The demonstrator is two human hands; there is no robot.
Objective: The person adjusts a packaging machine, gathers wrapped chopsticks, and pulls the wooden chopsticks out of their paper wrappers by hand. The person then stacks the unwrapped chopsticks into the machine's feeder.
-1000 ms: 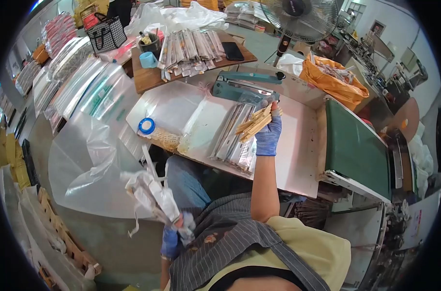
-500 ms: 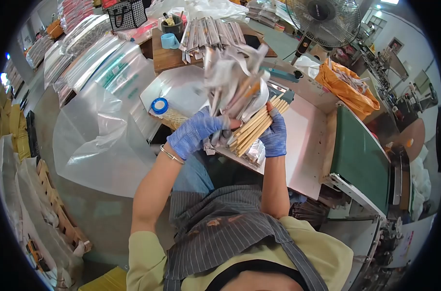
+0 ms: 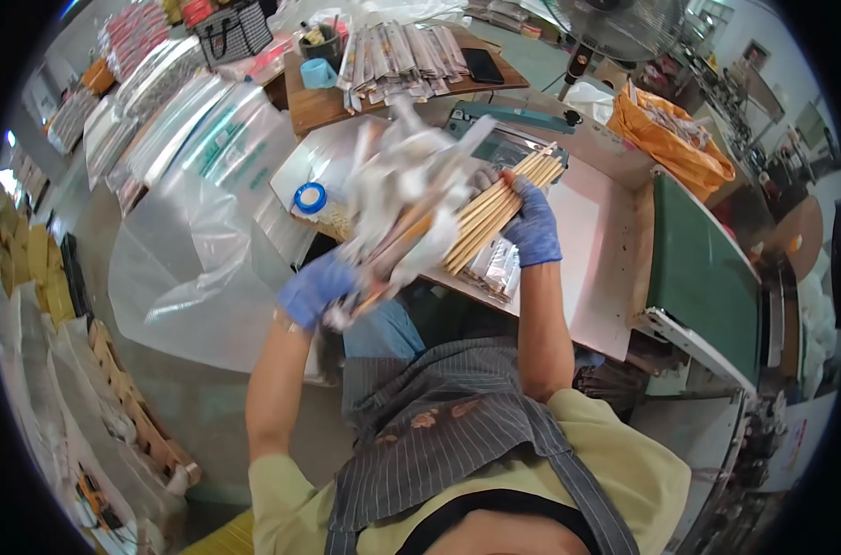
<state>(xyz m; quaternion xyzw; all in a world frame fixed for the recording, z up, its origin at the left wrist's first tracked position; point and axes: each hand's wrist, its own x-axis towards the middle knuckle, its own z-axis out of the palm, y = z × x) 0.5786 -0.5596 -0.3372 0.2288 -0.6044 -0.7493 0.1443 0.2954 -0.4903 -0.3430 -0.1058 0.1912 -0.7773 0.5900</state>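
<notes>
My left hand [image 3: 319,289], in a blue knit glove, is closed round the lower end of a bundle of crumpled plastic wrappers [image 3: 402,199], which is blurred by motion. My right hand [image 3: 534,225], gloved too, grips a bundle of thin wooden sticks [image 3: 494,217] that fans out to the left over the work tray. The wrappers stand close beside the sticks and hide part of the tray. Below the sticks, shiny silvery packets [image 3: 496,268] lie at the tray's front edge.
Wrapped packets [image 3: 402,57], a phone [image 3: 482,66] and a blue cup [image 3: 318,73] sit on a wooden board [image 3: 323,109]. A blue tape roll [image 3: 309,198] lies left. Right are a green panel [image 3: 703,277] and an orange bag [image 3: 670,139]; a fan [image 3: 624,28] stands behind.
My left hand has moved left and down with the wrappers, away from the sticks. My right hand has shifted slightly right and up with the sticks. The view has tilted a little.
</notes>
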